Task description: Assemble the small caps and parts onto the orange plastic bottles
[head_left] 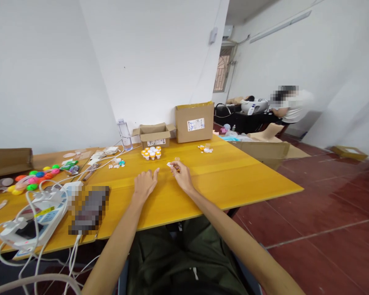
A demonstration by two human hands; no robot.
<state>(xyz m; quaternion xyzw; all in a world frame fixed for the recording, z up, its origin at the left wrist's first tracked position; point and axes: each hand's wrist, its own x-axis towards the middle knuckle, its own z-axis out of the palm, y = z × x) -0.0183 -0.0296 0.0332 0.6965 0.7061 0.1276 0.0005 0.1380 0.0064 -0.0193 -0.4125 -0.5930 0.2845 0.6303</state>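
My right hand (182,176) is closed in a pinch on a small white piece (169,164), too small to name more exactly. Just behind its fingers lies a small round translucent piece (177,158). My left hand (145,182) rests on the yellow table (227,180), thumb stretched away from the other fingers, with nothing seen in it. Beyond both hands stands a cluster of several small white-and-orange capped containers (151,153). Small white and orange parts (206,148) lie to the right, and white and teal parts (117,164) to the left.
An open cardboard box (155,135) and a taller closed box (194,123) stand at the back, beside a clear bottle (124,134). Power strips (49,221) with looping cables, a phone (90,209) and colourful balls (37,178) occupy the left. Another person (292,104) sits far right.
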